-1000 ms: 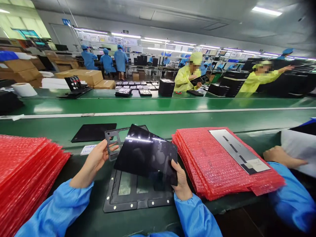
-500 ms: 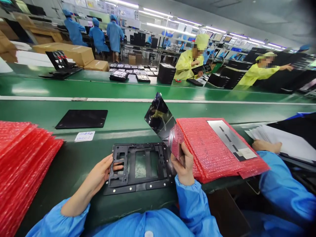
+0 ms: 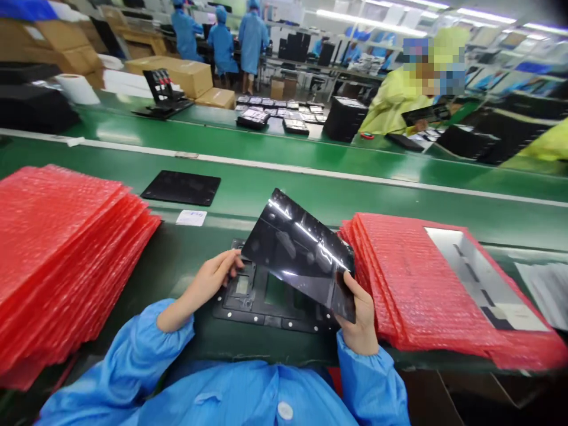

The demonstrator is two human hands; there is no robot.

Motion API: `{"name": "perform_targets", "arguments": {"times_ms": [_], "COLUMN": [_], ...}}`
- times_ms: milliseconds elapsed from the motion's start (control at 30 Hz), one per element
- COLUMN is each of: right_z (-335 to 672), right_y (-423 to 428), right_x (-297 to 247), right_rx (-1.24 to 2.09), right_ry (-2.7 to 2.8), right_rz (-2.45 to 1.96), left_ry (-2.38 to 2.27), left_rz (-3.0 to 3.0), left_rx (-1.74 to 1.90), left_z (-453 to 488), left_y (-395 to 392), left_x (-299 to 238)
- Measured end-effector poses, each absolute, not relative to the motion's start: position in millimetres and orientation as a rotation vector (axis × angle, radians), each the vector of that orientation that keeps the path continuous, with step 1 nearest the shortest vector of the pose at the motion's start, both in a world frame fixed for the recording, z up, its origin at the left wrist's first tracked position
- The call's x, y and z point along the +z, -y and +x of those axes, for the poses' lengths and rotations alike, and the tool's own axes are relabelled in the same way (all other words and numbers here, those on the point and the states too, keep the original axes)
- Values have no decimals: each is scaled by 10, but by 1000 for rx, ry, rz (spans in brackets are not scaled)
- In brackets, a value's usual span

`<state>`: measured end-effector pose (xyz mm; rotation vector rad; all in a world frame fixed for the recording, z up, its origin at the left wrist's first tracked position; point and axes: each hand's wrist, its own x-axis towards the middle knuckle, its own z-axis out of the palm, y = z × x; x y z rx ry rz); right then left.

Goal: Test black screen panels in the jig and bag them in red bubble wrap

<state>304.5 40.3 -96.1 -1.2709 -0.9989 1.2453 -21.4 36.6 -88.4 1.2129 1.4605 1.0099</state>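
A glossy black panel [image 3: 299,254] tilts over a black fixture frame [image 3: 235,302] on the dark green bench. My right hand [image 3: 360,316] is shut on the panel's lower right corner. My left hand [image 3: 210,281] lies at the panel's left edge, and its fingertips meet that edge; any grip there is hidden. The panel covers most of the frame. Blue sleeves cover both my arms.
Stacks of red bubble bags lie left [image 3: 66,248] and right [image 3: 399,278] of me, with a silver sheet [image 3: 479,278] on the right stack. A black sheet [image 3: 180,187] and a white label [image 3: 190,218] lie beyond. A co-worker in yellow [image 3: 399,100] works across the green conveyor [image 3: 284,183].
The panel has swung from upright to tilted over the frame, and the red bag at its end has gone from view. My left hand has moved from the frame to the panel's edge.
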Motion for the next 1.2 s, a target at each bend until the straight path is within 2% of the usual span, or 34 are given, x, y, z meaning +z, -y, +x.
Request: {"name": "perform_targets", "arguments": {"times_ms": [100,200,267,367,433,533,1200], "right_z": [2947,2938,2970,3001,2987,2944,2886], "right_y": [-407,-366,-350,-354,-357,-344,-301], "right_x": [-880,-882,-935,-1058,-1141,-1222,-1227], "right_rx": [1503,1642,1587,1279,1056,910,873], "right_ry": [840,813,962,1280,1431,1529,1526], "right_rz": [-1284,-1306,-1373,-1519,-1608,-1664,-1683], "left_ry": [-1083,-920,-912,-1032,-1258,-1595,-1773], "left_rz": [781,656,721,890,1084,1397,1709], "left_rx": [974,1008,1060,1116,1086,997,856], "left_z": [-150,-137,-139,-141,-148,-179,-237], "left_y": [-369,-352,-329,-303,-308,-347,-425], "left_x": [-796,-766,-796,-907,-1000,-1114,-1296]}}
